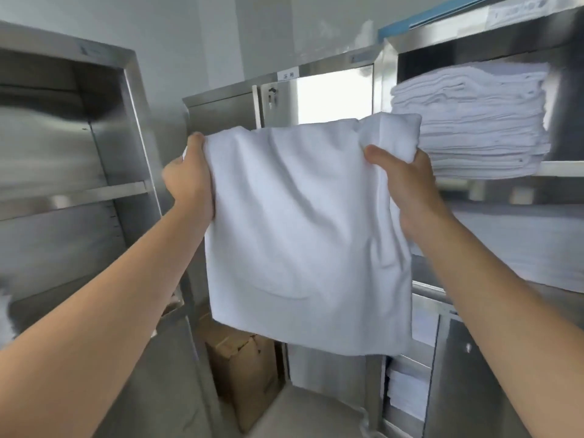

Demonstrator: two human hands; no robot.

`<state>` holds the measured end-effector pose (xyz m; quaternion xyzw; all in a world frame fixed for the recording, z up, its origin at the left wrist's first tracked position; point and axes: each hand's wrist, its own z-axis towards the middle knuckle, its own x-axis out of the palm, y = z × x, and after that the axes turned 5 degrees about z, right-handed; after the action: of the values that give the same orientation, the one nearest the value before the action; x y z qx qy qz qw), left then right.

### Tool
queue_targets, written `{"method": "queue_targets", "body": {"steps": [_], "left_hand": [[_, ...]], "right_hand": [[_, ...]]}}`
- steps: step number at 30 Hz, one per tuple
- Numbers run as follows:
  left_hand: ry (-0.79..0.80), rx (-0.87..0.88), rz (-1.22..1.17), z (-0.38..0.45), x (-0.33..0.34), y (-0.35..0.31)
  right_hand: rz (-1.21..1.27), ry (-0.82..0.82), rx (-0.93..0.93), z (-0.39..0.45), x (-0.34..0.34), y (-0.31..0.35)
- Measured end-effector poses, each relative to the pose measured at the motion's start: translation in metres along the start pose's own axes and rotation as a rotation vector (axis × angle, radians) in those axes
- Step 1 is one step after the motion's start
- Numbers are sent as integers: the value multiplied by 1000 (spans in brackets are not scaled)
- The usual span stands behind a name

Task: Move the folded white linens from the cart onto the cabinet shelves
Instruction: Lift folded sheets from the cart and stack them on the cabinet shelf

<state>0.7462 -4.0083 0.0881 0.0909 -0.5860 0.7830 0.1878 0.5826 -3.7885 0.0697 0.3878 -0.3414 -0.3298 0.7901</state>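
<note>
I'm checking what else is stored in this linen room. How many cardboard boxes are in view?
1. The cardboard box stands on the floor between the steel cabinets, below the white linen held up by both hands. That linen may hide others.

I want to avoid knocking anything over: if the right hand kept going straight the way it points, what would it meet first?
Probably the stack of folded linens on the right cabinet shelf; depth is unclear.
</note>
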Motion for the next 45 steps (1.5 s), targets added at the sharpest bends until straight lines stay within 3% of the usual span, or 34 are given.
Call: {"method": "queue_targets", "body": {"steps": [6, 12, 17, 23, 34, 39, 45], "left_hand": [[-256, -47, 37, 21, -126, 16], [-551, 43, 101, 20, -227, 20], [-731, 66, 191, 4, -270, 20], [-1064, 104, 328, -39, -319, 18], [-1623, 95, 488, -190, -401, 1], [-1799, 63, 474, -246, -441, 8], [-1860, 43, 378, -270, -512, 26]], "right_hand": [[55, 237, 118, -28, 99, -57], [152, 478, 265, -52, 181, -111], [231, 663, 354, -62, 227, -147], [326, 930, 501, -96, 288, -191], [444, 1357, 771, -250, 352, -215], [408, 1533, 760, -323, 369, -219], [336, 1625, 707, -390, 398, -223]]}}
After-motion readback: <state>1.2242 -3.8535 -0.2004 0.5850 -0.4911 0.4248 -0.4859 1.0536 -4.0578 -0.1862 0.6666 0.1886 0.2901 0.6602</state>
